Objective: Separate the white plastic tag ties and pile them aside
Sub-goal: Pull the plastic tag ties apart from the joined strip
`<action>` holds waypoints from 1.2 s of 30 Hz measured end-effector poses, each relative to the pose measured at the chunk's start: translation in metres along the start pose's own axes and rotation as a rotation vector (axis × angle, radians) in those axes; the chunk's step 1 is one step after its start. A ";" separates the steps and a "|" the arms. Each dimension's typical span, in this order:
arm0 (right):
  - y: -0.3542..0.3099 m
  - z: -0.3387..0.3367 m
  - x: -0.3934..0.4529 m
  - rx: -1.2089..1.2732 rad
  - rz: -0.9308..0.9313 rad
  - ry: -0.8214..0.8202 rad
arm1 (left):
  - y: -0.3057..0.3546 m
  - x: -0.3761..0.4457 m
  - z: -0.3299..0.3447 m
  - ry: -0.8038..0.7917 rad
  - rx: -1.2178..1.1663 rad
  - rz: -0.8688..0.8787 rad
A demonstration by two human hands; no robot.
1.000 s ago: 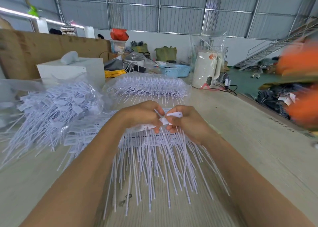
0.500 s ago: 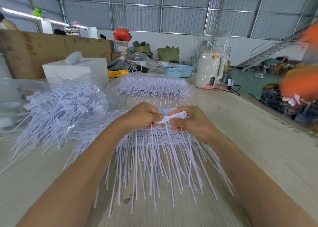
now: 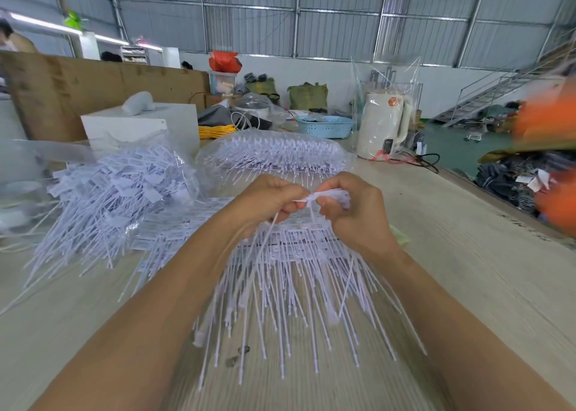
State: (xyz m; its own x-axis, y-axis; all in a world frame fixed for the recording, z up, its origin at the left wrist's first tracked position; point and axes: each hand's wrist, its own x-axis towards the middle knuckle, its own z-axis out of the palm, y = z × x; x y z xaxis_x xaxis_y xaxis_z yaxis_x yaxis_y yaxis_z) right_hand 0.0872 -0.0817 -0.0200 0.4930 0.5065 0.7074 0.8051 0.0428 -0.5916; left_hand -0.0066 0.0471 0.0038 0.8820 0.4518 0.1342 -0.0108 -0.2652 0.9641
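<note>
A strip of joined white tag ties (image 3: 299, 286) lies on the table under my hands, its thin tails fanning toward me. My left hand (image 3: 268, 200) pinches a single tag tie (image 3: 265, 242) whose tail slants down to the left. My right hand (image 3: 352, 211) pinches the white strip end (image 3: 330, 194) at the tag heads. The two hands almost touch at the fingertips. A loose pile of separated ties (image 3: 109, 201) lies in clear plastic to the left.
A clear bag of tie strips (image 3: 274, 155) sits behind my hands. A white box (image 3: 140, 124), a blue basket (image 3: 324, 127) and a wrapped white kettle (image 3: 383, 124) stand farther back. The table edge (image 3: 498, 205) runs along the right.
My hands have lifted slightly and twisted at the tag heads. One tie now hangs from my left hand, angled away from the strip.
</note>
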 end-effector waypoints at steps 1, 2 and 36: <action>0.000 0.000 0.001 0.019 0.016 0.025 | 0.002 0.000 0.003 -0.005 0.002 0.019; 0.000 -0.001 0.003 0.036 0.034 0.043 | 0.004 0.000 0.006 -0.010 0.009 0.038; 0.007 0.002 0.002 0.170 0.379 -0.258 | -0.025 0.000 -0.004 -0.009 0.295 0.044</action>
State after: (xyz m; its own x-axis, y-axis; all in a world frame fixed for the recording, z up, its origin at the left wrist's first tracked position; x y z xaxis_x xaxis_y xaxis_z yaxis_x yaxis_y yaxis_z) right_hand 0.0937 -0.0789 -0.0235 0.6254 0.7100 0.3237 0.5087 -0.0565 -0.8591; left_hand -0.0078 0.0572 -0.0191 0.8876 0.4276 0.1711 0.0872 -0.5209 0.8491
